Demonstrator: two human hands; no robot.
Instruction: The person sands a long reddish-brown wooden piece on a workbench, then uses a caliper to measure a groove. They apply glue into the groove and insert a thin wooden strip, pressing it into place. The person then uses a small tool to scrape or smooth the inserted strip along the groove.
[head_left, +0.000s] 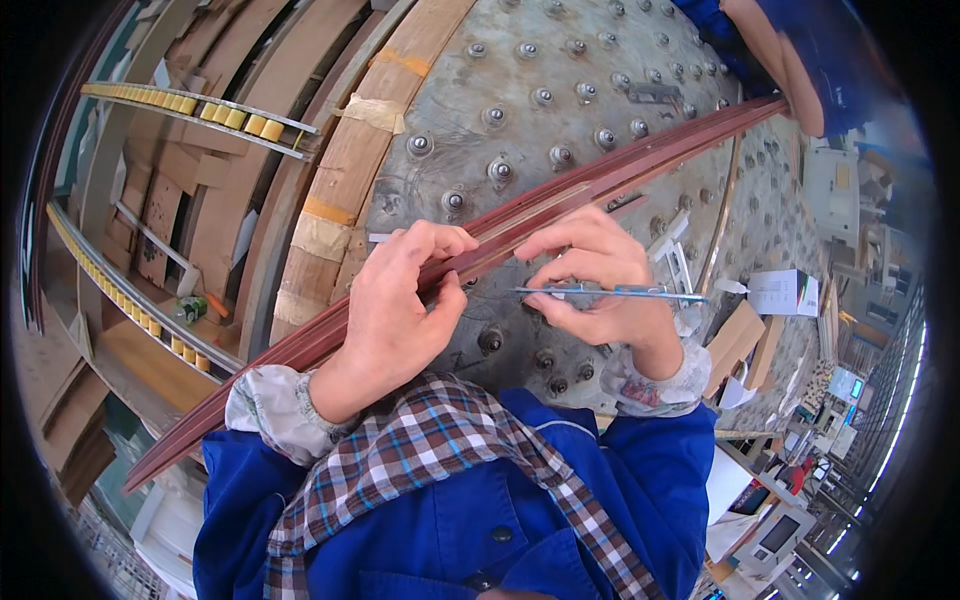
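Observation:
A long dark-red profile strip (590,190) runs slantwise from the lower left to the upper right, in front of my chest. My left hand (395,300) is closed on its middle stretch, thumb below and fingers over the top. In my right hand (605,275) is a slim blue tool (640,292) with a thin pointed end, lying across the fingers and pointing left. Its exact kind I cannot make out. The right fingertips are close to the strip's near edge, just right of the left hand.
Ball casters (500,170) stud the grey metal table (460,90), which has a wooden edge beam (330,190). Yellow-roller tracks (200,108) are at left. Another person's arm (775,60) is by the strip's far end. A white box (783,292) stands at right.

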